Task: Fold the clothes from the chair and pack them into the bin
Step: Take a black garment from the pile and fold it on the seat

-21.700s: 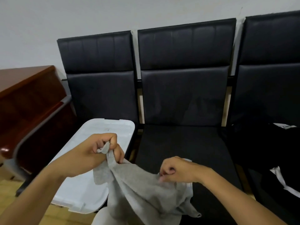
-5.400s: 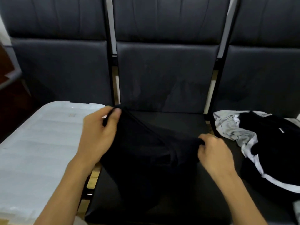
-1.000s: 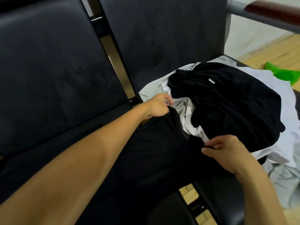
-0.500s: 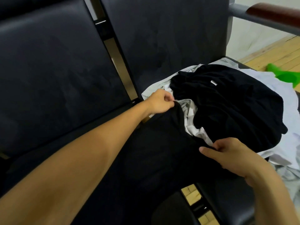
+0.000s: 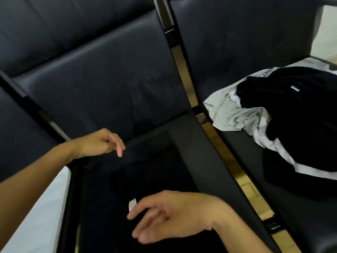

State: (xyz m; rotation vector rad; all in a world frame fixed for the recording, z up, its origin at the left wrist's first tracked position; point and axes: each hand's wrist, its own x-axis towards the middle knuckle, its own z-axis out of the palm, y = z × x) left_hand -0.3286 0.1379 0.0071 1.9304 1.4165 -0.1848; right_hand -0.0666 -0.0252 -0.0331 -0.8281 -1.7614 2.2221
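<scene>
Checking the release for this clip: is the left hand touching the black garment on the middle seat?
Cannot tell. In the head view the left hand has relaxed fingers at the black garment's edge; no clear contact or gap.

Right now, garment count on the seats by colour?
Black: 2, a black garment spread flat on the middle seat under both hands, and a black garment on the pile on the right seat.
Grey: 1, a grey garment in the pile.
White: 1, a white garment in the pile.
Total: 4 visible; the pile may hide more.
</scene>
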